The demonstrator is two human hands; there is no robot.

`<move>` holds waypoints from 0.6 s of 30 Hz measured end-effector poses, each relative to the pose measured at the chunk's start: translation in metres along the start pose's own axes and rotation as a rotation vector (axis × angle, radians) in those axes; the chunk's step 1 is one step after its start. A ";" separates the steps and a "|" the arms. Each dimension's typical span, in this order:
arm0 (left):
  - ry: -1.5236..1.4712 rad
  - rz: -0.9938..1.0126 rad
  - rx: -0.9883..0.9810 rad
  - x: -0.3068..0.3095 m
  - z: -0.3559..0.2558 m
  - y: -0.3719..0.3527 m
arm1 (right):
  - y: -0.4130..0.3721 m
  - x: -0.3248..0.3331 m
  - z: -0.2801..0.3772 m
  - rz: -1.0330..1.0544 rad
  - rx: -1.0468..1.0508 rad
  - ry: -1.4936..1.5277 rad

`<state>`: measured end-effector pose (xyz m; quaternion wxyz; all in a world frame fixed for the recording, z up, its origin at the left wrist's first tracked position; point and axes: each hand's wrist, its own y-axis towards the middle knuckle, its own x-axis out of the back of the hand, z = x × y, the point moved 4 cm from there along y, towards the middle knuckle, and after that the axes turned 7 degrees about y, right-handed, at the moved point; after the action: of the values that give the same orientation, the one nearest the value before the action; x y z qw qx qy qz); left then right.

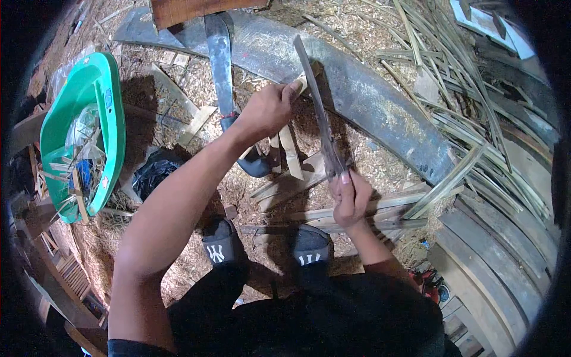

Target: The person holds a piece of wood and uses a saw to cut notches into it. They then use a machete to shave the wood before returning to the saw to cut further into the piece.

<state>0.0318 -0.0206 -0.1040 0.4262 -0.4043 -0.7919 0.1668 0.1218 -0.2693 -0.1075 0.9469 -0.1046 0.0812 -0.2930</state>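
Long dark piece (322, 116), blade-like, sat between the two hands, lower end in the right hand, far end angled up past the left. Probably light to middling in weight and stiff, given that it ran nearly straight with no visible sag; didn't look fragile or slippery. Best hold: the lower end, where the right hand (352, 197) had it gripped with the thumb along it; upper length better kept clear of fingers in case it had an edge. Looks: narrow, dark grey-brown, slanted at the far tip, rougher and wider just above the right hand. Metal or wood: couldn't tell. Left hand (270, 110) was closed around a pale stick (302, 85), thumb on top; the dark piece crossed it just beyond the thumb, contact unclear. Machete (220, 65) lay left of the left hand, its handle partly behind that wrist. Broad plank (386, 110) lay beyond both hands, loose strips (437, 53) farther to the right.
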 end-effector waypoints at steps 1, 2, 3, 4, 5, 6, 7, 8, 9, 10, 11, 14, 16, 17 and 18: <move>0.015 -0.011 -0.025 -0.002 0.004 0.003 | 0.015 -0.001 0.007 0.033 0.054 -0.077; 0.031 -0.022 -0.049 -0.003 0.008 0.006 | 0.026 -0.003 0.011 0.066 0.108 -0.152; -0.096 0.042 -0.053 -0.005 0.009 0.006 | 0.029 -0.006 0.006 0.013 0.019 -0.040; -0.099 0.043 -0.053 -0.007 0.008 0.004 | 0.020 -0.006 0.006 0.014 0.018 -0.042; -0.074 0.051 -0.022 -0.006 0.008 0.003 | 0.004 -0.005 0.006 0.008 0.033 -0.054; -0.046 0.056 0.006 -0.001 0.004 0.001 | -0.009 -0.007 0.006 0.003 0.054 -0.064; -0.033 0.096 0.011 0.004 0.000 -0.002 | -0.019 -0.006 0.008 -0.002 0.091 -0.045; -0.040 0.089 0.014 0.005 0.002 -0.001 | -0.014 -0.002 0.006 0.008 0.093 -0.049; -0.037 0.038 -0.007 0.002 0.005 0.002 | -0.006 0.003 0.005 0.038 0.109 -0.057; -0.033 -0.007 -0.027 0.002 0.001 -0.001 | 0.005 0.002 0.010 0.063 0.120 -0.066; -0.015 0.046 0.003 0.002 0.000 -0.001 | 0.018 0.000 0.014 0.050 0.110 -0.100; -0.087 0.084 0.038 0.005 -0.004 -0.005 | 0.021 -0.008 0.023 -0.012 0.085 -0.217; -0.079 0.052 -0.017 0.008 -0.002 0.000 | -0.007 -0.008 0.020 0.007 0.142 -0.194; -0.080 0.027 -0.059 0.006 0.002 0.001 | -0.015 -0.006 0.018 -0.010 0.059 -0.082; -0.087 0.007 -0.097 0.006 -0.002 -0.003 | -0.019 -0.001 0.014 -0.027 -0.031 0.025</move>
<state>0.0301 -0.0179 -0.0985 0.3706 -0.4194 -0.8156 0.1471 0.1134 -0.2823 -0.0894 0.9400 -0.1167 0.0962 -0.3059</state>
